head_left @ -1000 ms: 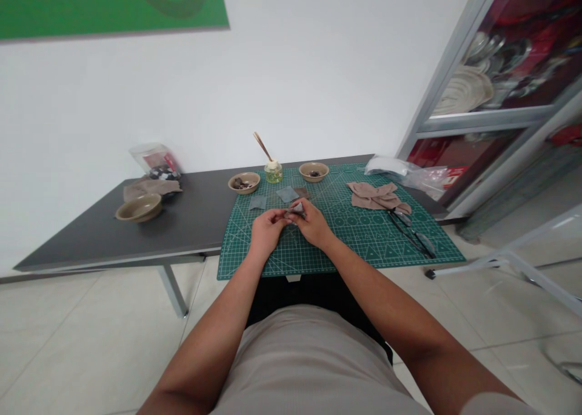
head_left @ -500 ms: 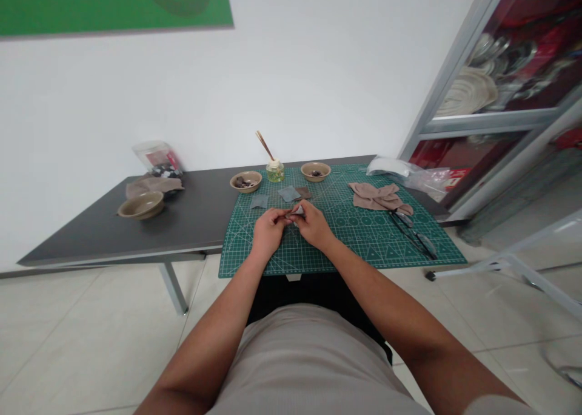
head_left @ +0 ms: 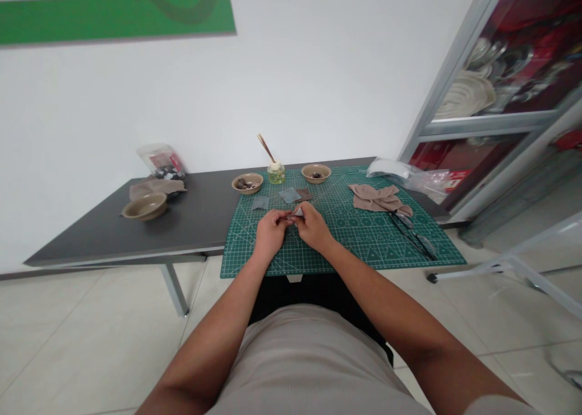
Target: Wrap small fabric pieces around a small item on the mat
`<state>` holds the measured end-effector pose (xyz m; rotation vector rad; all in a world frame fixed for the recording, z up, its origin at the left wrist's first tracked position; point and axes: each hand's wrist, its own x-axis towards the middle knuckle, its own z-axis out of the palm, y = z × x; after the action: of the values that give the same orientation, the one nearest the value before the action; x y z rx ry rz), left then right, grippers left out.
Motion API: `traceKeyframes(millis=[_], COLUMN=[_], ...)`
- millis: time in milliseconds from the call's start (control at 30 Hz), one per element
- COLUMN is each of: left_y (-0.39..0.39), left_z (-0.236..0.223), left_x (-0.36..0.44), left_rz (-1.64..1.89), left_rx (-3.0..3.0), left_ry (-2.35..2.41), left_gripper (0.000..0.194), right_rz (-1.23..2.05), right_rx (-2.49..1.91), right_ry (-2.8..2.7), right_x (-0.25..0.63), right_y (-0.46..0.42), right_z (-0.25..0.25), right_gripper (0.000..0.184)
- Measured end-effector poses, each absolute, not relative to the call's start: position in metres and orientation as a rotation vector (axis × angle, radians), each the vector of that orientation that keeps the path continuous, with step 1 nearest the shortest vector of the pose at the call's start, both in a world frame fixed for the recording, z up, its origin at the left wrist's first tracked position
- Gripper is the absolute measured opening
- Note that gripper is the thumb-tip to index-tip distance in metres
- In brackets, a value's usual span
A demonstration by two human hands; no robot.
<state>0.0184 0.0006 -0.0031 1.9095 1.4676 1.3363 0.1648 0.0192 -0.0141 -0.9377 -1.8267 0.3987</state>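
Close together over the green cutting mat (head_left: 377,233), both my hands pinch one small greyish piece that looks like folded sandpaper. My left hand (head_left: 270,233) grips its left end between thumb and fingers. At the other end, my right hand (head_left: 314,229) holds the grey piece (head_left: 298,212), whose pale tip shows above the thumb. Fingers hide most of it, and I cannot tell whether something else is inside. Just beyond lie a grey-blue square (head_left: 260,203), another grey-blue square (head_left: 290,195) and a brown square (head_left: 304,194), sheets like sandpaper.
Behind them stand a bowl of dark pieces (head_left: 247,183), a reed diffuser (head_left: 276,173) and a second bowl (head_left: 316,173). Rightward lie a brown cloth (head_left: 375,197), glasses (head_left: 413,236) and plastic bags (head_left: 409,175). Leftward are another bowl (head_left: 144,207), a cloth (head_left: 157,188) and a clear tub (head_left: 160,160).
The view has shifted slightly, so the scene sits a little lower and further right. Both hands keep their grip on the greyish piece, with only small finger movement.
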Motion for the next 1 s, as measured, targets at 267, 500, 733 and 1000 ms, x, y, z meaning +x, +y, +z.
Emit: traceKeyframes(millis=[267,500,733,1000], left_y=[-0.0005,-0.0023,-0.0014,0.0023], left_z=[-0.0017,-0.0023,-0.0022,-0.0009], left_x=[0.0169,0.0209,0.0209,0.0135], left_rz=[1.324,1.321,1.345,1.234], left_rx=[1.913,1.946,1.931,1.914], left_ry=[1.469,1.472,1.473,1.4], left_gripper=[0.019,0.019,0.017,0.016], right_rz=[0.437,0.38,0.338,0.403], right_rx=[-0.852,-0.938,-0.955,-0.927], right_ry=[-1.882,-1.828,-1.805,-1.837], right_x=[0.1647,0.1639,0.1641,0.1667], right_y=[0.0224,0.0194,0.0146,0.0205], right_z=[-0.0135,-0.017,-0.0155,-0.0142], right_gripper=[0.006,0.009,0.008,0.005])
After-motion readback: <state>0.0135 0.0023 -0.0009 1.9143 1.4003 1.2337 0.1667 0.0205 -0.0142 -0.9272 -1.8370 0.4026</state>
